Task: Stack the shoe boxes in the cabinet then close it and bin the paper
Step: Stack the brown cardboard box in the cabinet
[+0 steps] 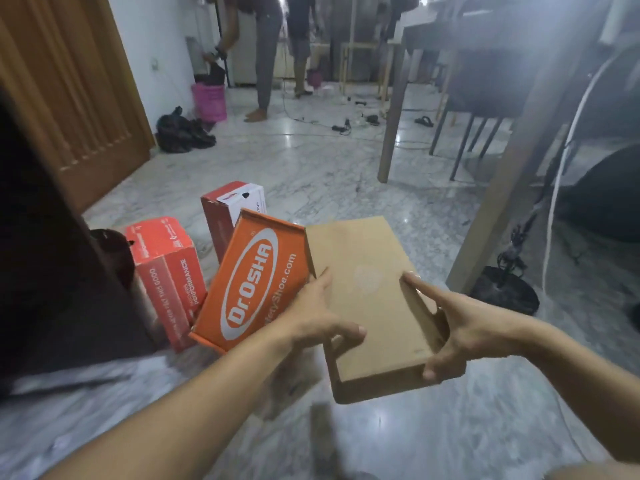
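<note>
Shoe box (372,306), lid swung open leftward, held above floor (329,174) between both hands: left hand (320,323) gripping hinge side, right hand (450,337) clasping near right corner. Long axis pointing away; cabinet (52,271) lying left, nearer left hand.

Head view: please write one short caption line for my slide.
Both hands, left hand and right hand, hold an open orange shoe box above two red shoe boxes on the marble floor.

left hand (313,323): bare, no rings | right hand (460,336): bare | forearms: bare, sleeveless
</note>
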{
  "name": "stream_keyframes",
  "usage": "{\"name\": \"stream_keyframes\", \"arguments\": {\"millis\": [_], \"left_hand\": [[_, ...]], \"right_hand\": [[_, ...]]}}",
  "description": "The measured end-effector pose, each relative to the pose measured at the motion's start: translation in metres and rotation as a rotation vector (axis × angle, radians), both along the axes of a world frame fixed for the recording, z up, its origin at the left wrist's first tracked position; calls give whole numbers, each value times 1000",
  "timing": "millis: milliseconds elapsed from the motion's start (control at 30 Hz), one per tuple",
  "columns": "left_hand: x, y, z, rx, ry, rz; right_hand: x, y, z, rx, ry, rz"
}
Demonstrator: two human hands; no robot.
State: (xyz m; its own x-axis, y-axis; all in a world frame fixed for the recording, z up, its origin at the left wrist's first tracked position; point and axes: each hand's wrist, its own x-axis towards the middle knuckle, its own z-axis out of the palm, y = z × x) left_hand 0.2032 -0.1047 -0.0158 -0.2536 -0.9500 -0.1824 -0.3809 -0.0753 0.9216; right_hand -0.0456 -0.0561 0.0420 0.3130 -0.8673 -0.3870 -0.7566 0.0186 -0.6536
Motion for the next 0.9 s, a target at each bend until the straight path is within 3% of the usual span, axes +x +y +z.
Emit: {"name": "stream_keyframes", "arguments": {"millis": [400, 667, 900], "left_hand": [[86, 104, 152, -115, 120, 115], [168, 148, 236, -293, 12, 375], [235, 192, 278, -383, 87, 614]], "right_hand": [[73, 51, 134, -316, 16, 151], [155, 27, 188, -476, -272, 358], [236, 19, 223, -548, -510, 533]]}}
